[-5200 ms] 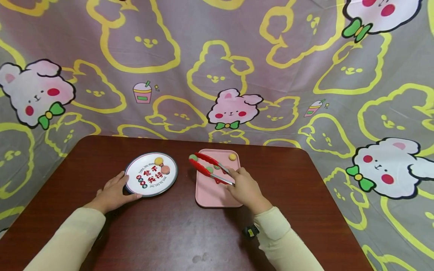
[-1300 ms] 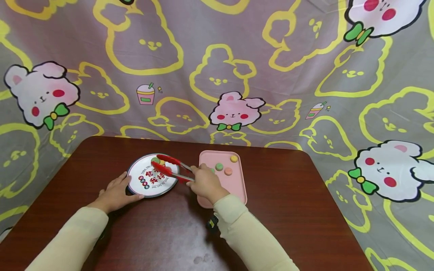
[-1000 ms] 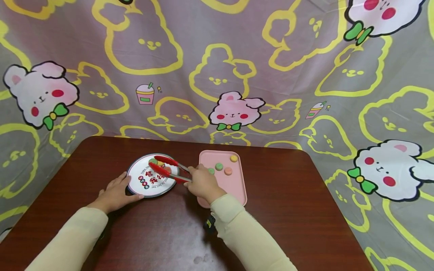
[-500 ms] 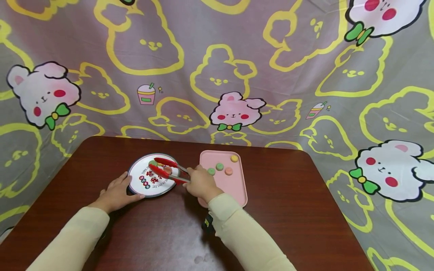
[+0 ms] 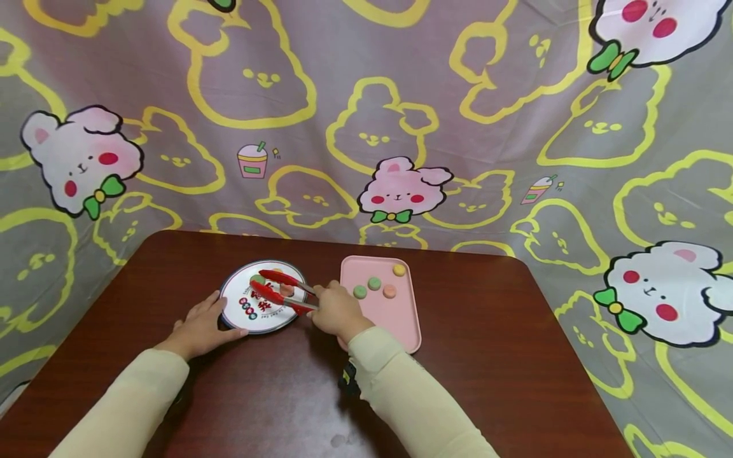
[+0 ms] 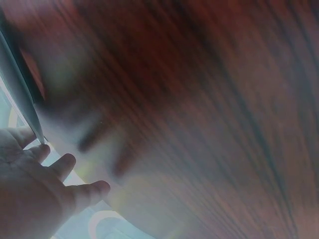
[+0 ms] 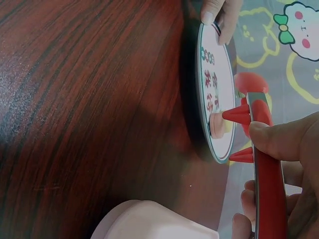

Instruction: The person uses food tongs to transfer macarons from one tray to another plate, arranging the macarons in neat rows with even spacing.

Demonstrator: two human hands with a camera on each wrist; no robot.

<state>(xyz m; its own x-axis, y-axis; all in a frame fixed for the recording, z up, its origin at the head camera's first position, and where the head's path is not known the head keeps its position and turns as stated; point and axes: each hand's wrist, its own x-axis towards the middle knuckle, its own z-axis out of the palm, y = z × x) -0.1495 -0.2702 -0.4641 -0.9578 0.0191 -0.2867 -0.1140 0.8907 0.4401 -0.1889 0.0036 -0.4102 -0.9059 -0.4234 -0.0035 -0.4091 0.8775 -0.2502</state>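
My right hand [image 5: 338, 310] grips red-tipped tongs [image 5: 293, 302], which reach over the white, blue-rimmed plate [image 5: 235, 292]. A green macaron [image 5: 258, 280] is at the tong tips on the plate's far side; whether they pinch it is unclear. Beside it, the tongs partly cover a yellow macaron [image 5: 279, 273] and a pink macaron [image 5: 286, 291]. My left hand [image 5: 197, 326] touches the plate's left rim, thumb along the near edge. In the left wrist view its fingers [image 6: 84, 193] are spread and mostly straight. The right wrist view shows the pink macaron [image 7: 217, 125] near a tong arm.
Right of the plate lies a pink tray [image 5: 395, 324], partly behind the right hand. On it are two green macarons, one of them [image 5: 374, 284] nearer the middle, an orange-pink macaron [image 5: 389, 291] and a yellow macaron [image 5: 399, 270]. A patterned cloth [image 5: 321, 63] hangs behind the table [image 5: 487, 356].
The tongs have carried the green macaron left from above the tray to the plate. Over the last second the tongs have barely shifted. The left hand stays at the rim.
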